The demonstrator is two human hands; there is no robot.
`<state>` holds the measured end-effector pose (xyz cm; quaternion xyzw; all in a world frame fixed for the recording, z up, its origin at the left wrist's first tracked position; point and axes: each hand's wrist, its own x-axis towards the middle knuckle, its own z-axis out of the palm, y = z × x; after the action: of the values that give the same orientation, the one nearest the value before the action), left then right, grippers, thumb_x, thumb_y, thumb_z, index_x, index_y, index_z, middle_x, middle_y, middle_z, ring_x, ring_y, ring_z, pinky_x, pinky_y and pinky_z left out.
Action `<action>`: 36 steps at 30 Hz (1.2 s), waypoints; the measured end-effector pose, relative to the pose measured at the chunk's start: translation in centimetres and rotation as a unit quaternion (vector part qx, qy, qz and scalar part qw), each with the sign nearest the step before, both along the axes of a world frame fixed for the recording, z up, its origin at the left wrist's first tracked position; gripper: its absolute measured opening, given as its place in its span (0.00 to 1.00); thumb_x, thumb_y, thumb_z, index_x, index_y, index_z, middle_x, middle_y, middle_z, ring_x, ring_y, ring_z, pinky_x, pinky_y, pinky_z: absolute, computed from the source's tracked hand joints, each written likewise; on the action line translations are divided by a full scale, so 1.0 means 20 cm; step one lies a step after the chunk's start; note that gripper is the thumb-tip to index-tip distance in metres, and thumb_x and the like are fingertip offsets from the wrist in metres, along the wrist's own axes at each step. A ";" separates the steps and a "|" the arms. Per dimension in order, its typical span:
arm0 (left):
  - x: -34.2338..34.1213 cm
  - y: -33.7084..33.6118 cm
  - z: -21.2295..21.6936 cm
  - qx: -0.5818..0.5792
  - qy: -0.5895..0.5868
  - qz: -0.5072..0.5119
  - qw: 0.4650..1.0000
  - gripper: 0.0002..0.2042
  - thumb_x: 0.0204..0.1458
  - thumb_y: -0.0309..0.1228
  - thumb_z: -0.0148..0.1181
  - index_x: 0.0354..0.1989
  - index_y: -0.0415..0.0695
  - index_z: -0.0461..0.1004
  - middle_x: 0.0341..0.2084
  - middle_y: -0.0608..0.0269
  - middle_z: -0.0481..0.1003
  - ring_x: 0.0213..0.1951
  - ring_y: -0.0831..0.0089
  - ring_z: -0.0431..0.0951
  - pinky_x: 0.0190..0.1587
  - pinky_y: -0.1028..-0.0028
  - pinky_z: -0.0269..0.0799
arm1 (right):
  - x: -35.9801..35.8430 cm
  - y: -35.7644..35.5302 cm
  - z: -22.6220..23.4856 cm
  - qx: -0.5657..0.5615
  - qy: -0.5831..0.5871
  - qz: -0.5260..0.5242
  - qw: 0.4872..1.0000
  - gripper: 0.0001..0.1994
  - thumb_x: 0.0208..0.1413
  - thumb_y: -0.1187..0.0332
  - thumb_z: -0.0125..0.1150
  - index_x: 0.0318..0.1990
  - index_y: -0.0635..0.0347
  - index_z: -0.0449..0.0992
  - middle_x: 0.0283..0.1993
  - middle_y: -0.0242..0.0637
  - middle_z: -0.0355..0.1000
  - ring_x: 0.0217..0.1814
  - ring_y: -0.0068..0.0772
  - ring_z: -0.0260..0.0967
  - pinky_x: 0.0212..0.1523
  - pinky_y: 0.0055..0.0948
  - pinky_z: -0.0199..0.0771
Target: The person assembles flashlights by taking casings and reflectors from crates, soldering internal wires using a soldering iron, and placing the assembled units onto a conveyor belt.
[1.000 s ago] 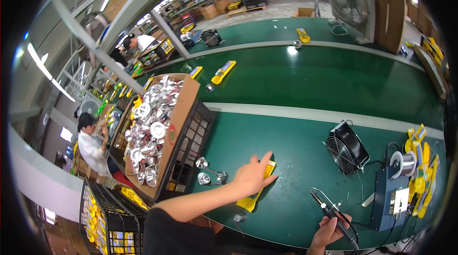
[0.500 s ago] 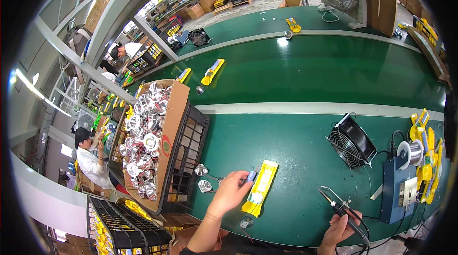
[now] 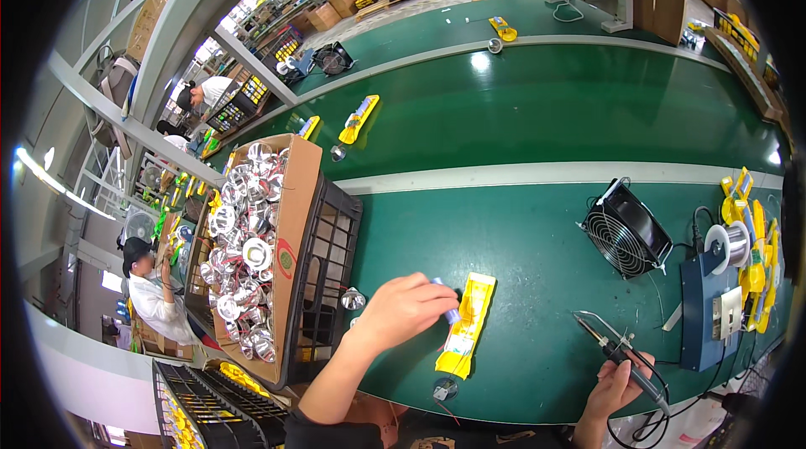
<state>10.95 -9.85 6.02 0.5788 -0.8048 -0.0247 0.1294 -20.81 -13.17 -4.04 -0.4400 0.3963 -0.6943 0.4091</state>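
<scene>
My left hand (image 3: 403,311) is pinched around a small blue-purple cylinder (image 3: 452,315), which looks like a battery cell. It hovers at the left edge of a yellow plastic housing (image 3: 467,327) lying on the green bench. Just below the housing's near end lies a small round lamp part (image 3: 445,388) with a wire. At the right, my right hand (image 3: 620,386) grips a soldering iron (image 3: 620,355) with a bent metal tube attached, its tip pointing up and left, clear of the housing. A reflector cup (image 3: 353,299) rests left of my left hand.
A carton (image 3: 300,231) of silvery reflectors in a black crate (image 3: 329,256) stands at left. A black fan (image 3: 625,235), solder spool (image 3: 727,247), blue soldering station (image 3: 702,315) and yellow housings (image 3: 758,260) are at right. A belt (image 3: 537,113) runs beyond; co-workers sit far left.
My left hand has moved with the cylinder towards the yellow housing, and the cylinder now tilts the other way. The right hand keeps its hold on the soldering iron. The whole view has shifted slightly.
</scene>
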 end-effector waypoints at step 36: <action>-0.19 -0.03 -0.37 0.162 0.546 0.324 0.755 0.06 0.45 0.28 0.60 0.24 0.39 0.71 0.15 0.75 0.64 0.19 0.90 0.63 0.20 0.86 0.59 | -0.01 0.00 0.01 0.066 -0.044 -0.018 0.997 0.14 0.51 0.68 0.50 0.39 0.69 0.60 0.34 0.39 0.59 0.18 0.21 0.58 0.15 0.15 0.60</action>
<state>7.23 -10.49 -1.42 0.7050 -0.3458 -0.4235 0.4517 -21.04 -13.07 -3.93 -0.3744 0.4305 -0.6925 0.4415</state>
